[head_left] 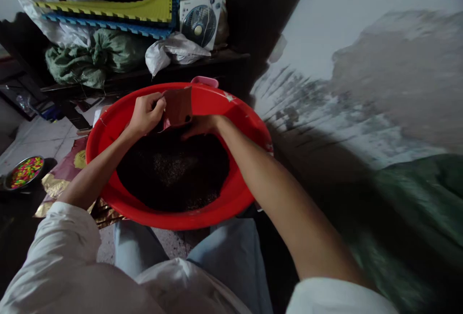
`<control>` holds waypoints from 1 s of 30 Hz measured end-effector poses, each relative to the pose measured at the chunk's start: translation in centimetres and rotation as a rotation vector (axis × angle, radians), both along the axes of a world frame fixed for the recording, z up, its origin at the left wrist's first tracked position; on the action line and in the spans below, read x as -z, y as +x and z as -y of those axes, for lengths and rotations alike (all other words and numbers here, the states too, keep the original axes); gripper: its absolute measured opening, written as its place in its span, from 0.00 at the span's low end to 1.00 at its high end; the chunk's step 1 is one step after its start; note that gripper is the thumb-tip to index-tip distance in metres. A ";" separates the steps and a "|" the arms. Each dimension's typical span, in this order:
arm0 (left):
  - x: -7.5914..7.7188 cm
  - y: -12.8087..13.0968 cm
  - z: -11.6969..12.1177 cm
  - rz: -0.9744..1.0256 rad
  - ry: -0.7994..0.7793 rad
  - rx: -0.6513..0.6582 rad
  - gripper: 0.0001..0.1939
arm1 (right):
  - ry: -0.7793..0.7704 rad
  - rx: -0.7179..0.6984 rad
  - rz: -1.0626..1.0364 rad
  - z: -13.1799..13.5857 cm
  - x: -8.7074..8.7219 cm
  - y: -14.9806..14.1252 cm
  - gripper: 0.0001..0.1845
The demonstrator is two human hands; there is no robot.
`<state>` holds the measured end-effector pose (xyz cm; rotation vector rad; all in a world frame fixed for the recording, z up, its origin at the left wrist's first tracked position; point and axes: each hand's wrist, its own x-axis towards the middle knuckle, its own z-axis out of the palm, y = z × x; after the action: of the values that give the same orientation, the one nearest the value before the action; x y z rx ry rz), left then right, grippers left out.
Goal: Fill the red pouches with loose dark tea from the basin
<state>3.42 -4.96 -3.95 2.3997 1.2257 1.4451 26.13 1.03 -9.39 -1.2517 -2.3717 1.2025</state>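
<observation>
The left hand [146, 115] grips the top edge of a small, square brown pouch [177, 106]; the open right hand [200, 126] cups its base, over dark crumbly soil [170, 171] in a round red plastic basin [231, 111].

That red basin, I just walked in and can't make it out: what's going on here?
The left hand pinches the edge of a small reddish-brown bag above a red plastic basin, while the right hand reaches in beneath the bag, its fingers partly hidden. Dark granular material, possibly soil, lies heaped in the basin. Off to the left on the floor sits a metal bowl of colourful beads.
</observation>
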 end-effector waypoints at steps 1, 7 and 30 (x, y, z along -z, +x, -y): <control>0.1 0.2 0.1 -0.023 -0.010 0.003 0.21 | -0.020 0.085 -0.086 -0.3 -0.1 1.0 0.29; 1.1 1.7 1.3 -0.117 -0.093 0.038 0.18 | -0.017 0.577 -0.685 -1.4 -0.6 4.1 0.21; 2.5 1.6 0.2 0.015 -0.126 -0.068 0.16 | 0.320 0.319 -0.902 1.7 -1.5 -2.5 0.26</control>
<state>4.98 -5.13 -6.42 2.2821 1.3645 1.3563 23.62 -0.64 -7.92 -0.7115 -1.5470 0.9438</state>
